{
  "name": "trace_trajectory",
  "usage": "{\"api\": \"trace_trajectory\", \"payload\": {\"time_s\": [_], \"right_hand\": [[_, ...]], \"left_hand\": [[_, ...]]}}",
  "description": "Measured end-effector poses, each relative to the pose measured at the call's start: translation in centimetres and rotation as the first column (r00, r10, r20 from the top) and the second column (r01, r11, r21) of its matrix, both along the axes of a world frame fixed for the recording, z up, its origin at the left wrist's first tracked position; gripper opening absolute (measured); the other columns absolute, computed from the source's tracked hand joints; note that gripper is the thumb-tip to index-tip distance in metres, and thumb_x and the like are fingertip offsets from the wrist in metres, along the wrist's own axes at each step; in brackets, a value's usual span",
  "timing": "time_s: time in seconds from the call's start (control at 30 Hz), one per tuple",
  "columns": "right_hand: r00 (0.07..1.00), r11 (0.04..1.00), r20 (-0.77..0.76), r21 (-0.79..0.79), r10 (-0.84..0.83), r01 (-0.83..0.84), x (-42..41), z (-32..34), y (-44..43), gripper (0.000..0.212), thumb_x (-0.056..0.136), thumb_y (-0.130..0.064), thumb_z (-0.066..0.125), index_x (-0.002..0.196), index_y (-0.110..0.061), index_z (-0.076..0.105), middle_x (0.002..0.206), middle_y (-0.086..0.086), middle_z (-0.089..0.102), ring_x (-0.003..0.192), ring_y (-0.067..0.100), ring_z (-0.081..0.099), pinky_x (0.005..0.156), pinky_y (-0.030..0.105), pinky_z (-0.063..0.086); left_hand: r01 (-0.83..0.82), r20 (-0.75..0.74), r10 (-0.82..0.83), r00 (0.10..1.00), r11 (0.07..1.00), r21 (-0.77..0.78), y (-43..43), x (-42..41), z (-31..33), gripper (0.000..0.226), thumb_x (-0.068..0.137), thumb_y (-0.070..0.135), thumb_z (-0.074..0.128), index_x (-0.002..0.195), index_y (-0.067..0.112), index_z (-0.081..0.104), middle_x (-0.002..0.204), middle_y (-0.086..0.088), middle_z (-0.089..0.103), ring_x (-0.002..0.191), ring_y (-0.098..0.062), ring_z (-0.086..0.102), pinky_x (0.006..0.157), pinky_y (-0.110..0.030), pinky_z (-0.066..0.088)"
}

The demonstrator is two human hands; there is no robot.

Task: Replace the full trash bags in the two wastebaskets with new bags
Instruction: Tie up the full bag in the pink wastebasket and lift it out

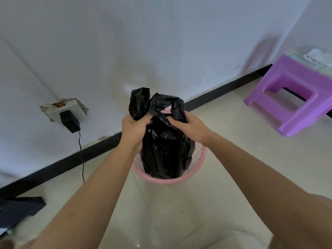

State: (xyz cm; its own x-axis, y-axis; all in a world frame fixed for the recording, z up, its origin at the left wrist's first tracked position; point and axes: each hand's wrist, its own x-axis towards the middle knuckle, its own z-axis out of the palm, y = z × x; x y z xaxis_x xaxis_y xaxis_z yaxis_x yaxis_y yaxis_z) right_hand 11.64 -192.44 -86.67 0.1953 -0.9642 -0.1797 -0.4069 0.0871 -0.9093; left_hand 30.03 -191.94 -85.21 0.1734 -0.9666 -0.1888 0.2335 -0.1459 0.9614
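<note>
Both our hands clutch the black trash bag (pixel 165 150) at its gathered top: our left hand (pixel 133 127) curls round one handle ear, our right hand (pixel 190 129) round the other; the bag's body sits below our fists, its bottom inside the pink wastebasket (pixel 167 180); we count one bag, one basket; a purple stool (pixel 294 97) stands well apart on the right; a black adapter (pixel 69 121) sits in the wall socket at left.

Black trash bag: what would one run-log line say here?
black trash bag: bottom inside pink wastebasket | left hand: grips bag top | right hand: grips bag top
</note>
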Motion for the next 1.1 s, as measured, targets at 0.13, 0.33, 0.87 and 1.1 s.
{"api": "trace_trajectory", "payload": {"time_s": [0.13,0.33,0.87,1.1], "right_hand": [[0.908,0.947,-0.323,-0.086,0.267,-0.309,-0.8,0.2,0.0,0.042,0.084,-0.066,0.063,0.117,-0.042,0.065,0.109,-0.022,0.065,0.111,0.001,0.057,0.099,0.027,0.045],[0.982,0.978,0.002,-0.095,-0.189,0.188,-4.1,-0.9,-0.4,0.032,0.098,-0.043,0.057,0.101,-0.013,0.067,0.094,0.006,0.072,0.091,0.020,0.068,0.080,0.030,0.054],[0.399,0.753,-0.867,-0.043,0.298,-0.657,1.4,0.1,4.7,0.041,0.103,-0.046,0.034,0.092,-0.014,0.057,0.068,-0.001,0.041,0.067,0.026,0.048,0.060,0.031,0.032],[0.782,0.897,-0.519,-0.062,0.346,-0.438,-1.9,-0.7,2.2,0.031,0.100,-0.042,0.050,0.098,-0.014,0.063,0.091,0.002,0.061,0.088,0.022,0.059,0.083,0.039,0.047]], "left_hand": [[0.052,0.087,-0.050,0.995,0.999,-0.014,0.2,0.2,0.1,0.012,0.085,0.011,0.075,0.082,0.006,0.064,0.064,0.004,0.065,0.061,-0.016,0.061,0.062,-0.025,0.050],[-0.039,0.089,0.021,0.996,0.978,0.204,0.1,3.4,0.4,0.045,0.098,0.048,0.051,0.075,0.010,0.062,0.055,0.002,0.054,0.048,-0.013,0.042,0.060,-0.026,0.041],[0.461,0.204,-0.467,0.860,0.884,0.080,5.1,1.0,-0.9,0.009,0.079,0.018,0.074,0.071,0.021,0.074,0.066,0.006,0.069,0.064,-0.008,0.063,0.063,-0.018,0.049],[-0.062,-0.236,0.112,0.965,0.976,0.207,3.2,1.1,-2.5,0.019,0.094,0.021,0.065,0.081,0.015,0.052,0.046,0.005,0.025,0.039,-0.009,0.022,0.046,-0.024,0.037]]}}
